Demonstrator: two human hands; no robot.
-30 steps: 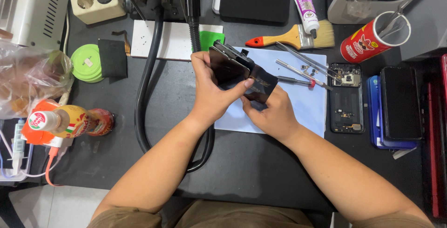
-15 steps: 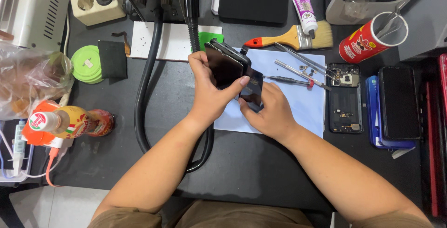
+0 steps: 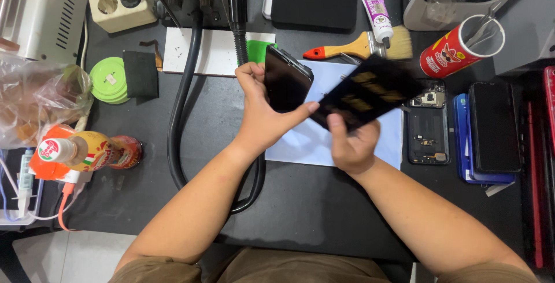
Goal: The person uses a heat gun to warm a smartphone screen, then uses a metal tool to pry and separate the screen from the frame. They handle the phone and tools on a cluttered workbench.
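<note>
Both of our hands are up over the middle of the black workbench point(image 3: 300, 213), each holding one flat part. Our left hand point(image 3: 263, 115) is wrapped around a dark phone body point(image 3: 287, 79), fingers curled behind it and thumb stretched along its lower edge, so the body stands tilted with its top toward twelve o'clock. Our right hand point(image 3: 350, 144) pinches a thin black panel point(image 3: 370, 92) by its lower corner, thumb on the near face; the panel is blurred with motion and carries yellowish strips on the side we see. The two parts are apart, the panel lying at about three o'clock from the body and swung away from it.

Under our hands lies a pale blue sheet point(image 3: 300, 144). At three o'clock from it an opened phone frame point(image 3: 429, 132) lies with its insides showing, and beyond that a blue phone point(image 3: 462, 138) with a black phone point(image 3: 492, 127) on top. At one o'clock are a paintbrush point(image 3: 361, 46) with an orange handle, a small white tube point(image 3: 378, 20) and a red can point(image 3: 459, 49) holding metal tools. A black hose point(image 3: 182, 109) runs down from the station at twelve o'clock; green tape rolls point(image 3: 108, 80) lie at ten o'clock.

We judge the step in hand to be the parting of panel and body. The next move calls for a steady, light pinch on the thin panel, keeping it flat and unbent, and a free spot on the sheet for whichever part goes down.
</note>
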